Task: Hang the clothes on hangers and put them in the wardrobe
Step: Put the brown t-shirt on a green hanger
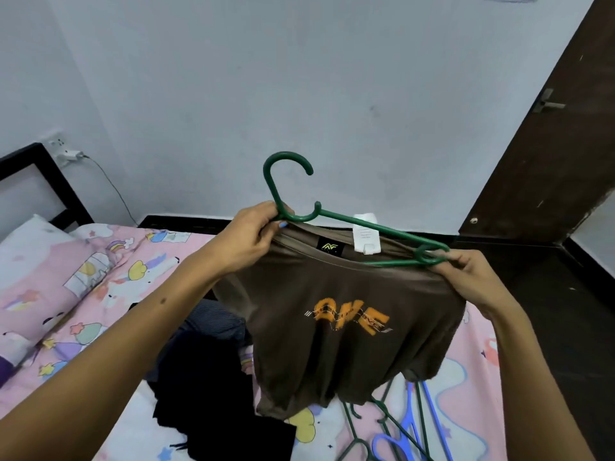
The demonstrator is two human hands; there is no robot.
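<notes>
Two bare hands are holding one brown T-shirt [339, 314] up above the bed [100, 294], and a green hanger [332, 217] is going into its neck opening.

At the far left, a black bed frame [40, 181] is standing against the white wall [233, 78], and a charger [71, 155] is sitting in a wall socket, with its cable hanging down. A pillow [50, 271] in the same pink cartoon print as the bedsheet is lying near the left edge of the bed.

Near the front edge of the bed, under the left forearm, a pile of dark clothes [206, 387] is lying, black and dark striped pieces together.

The left hand [249, 241] is gripping the collar of the T-shirt together with the hanger, just under the hook, with curled fingers. The hook is pointing up, in front of the wall. The hanger is lying tilted, its right end lower than the hook. The T-shirt is hanging down from both hands, with an orange print on it and a white label at the collar.

The right hand [472, 277] is pinching the right end of the hanger and the shirt fabric there, fingers closed around them.

Under the shirt, toward the right front corner of the bed, several spare hangers are lying in a loose heap, green hangers [382, 424] and blue hangers [416, 427] crossing each other.

At the far right, a dark brown door [549, 144] is standing beside the wall, above a black floor [532, 267].
</notes>
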